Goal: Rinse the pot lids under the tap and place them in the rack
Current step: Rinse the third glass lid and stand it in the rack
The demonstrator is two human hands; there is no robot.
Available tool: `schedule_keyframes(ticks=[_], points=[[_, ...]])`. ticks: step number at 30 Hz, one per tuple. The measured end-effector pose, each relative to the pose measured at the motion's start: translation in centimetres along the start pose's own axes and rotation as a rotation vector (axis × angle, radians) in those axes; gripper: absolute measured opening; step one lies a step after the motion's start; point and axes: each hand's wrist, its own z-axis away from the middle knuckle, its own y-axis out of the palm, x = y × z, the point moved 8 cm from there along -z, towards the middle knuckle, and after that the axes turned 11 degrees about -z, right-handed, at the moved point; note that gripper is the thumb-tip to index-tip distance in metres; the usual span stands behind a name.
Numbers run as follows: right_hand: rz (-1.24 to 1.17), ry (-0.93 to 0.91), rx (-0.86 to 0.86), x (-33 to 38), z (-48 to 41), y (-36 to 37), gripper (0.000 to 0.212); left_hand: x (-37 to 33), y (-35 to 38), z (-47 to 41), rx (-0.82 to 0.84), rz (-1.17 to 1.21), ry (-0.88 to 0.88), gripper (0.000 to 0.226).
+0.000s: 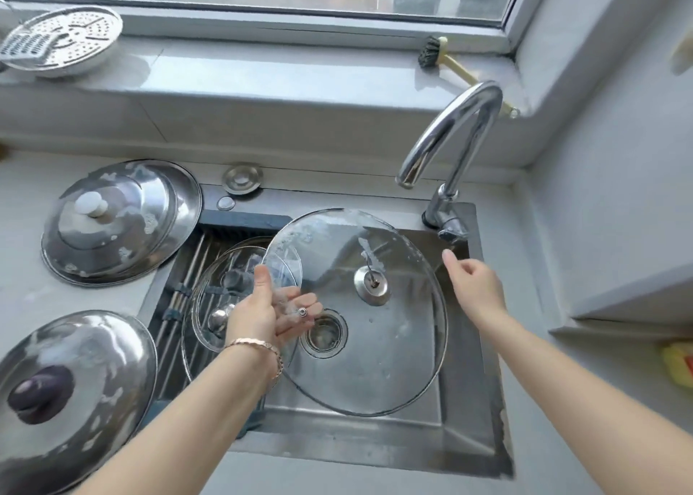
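Glass lid (375, 325) gripped by the left hand (262, 314) over the sink (468, 382); right hand (474, 288), empty and relaxed, near the tap (450, 138). Two lids (232, 265) in the rack (187, 269); two steel lids (120, 220) on the bench (22, 194) judged unrinsed.

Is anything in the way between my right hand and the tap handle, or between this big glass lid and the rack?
Nothing visible sits between the right hand and the tap handle. The big glass lid, held by the left hand, has a clear way to the rack, but other glass lids already lie across it.
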Motion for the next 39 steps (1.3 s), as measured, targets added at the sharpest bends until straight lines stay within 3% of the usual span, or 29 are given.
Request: schedule_keyframes(ticks=[4,10,14,31,34,35,37,39], points=[[0.118,0.125,0.089,1.2,-3.9,2.1,0.057,-1.3,0.2,-0.6,-0.006,-0.059,0.059,0.055],[0.211,0.203,0.041,0.8,-6.9,3.4,0.040,-2.3,0.9,-1.2,-0.004,-0.088,0.071,0.053],[0.207,0.260,0.027,0.3,-7.1,3.6,0.045,-2.5,1.4,-1.7,0.009,-0.080,0.065,0.053],[0.213,0.181,-0.002,-0.8,-7.0,2.5,0.037,-2.2,3.2,-1.5,0.067,-0.128,0.041,0.054],[0.232,0.236,-0.034,-0.6,-6.0,2.8,0.050,-2.3,3.2,-1.3,0.068,-0.131,0.036,0.054],[0.287,0.201,-0.069,0.3,-5.1,3.0,0.062,-2.3,3.3,-1.2,0.068,-0.135,0.034,0.054],[0.350,-0.070,-0.081,3.5,-2.5,4.5,0.073,-2.4,3.5,-0.9,0.070,-0.152,0.038,0.054],[0.368,-0.415,0.114,7.0,1.4,8.2,0.069,-2.5,3.9,-0.6,0.065,-0.169,0.059,0.054]])
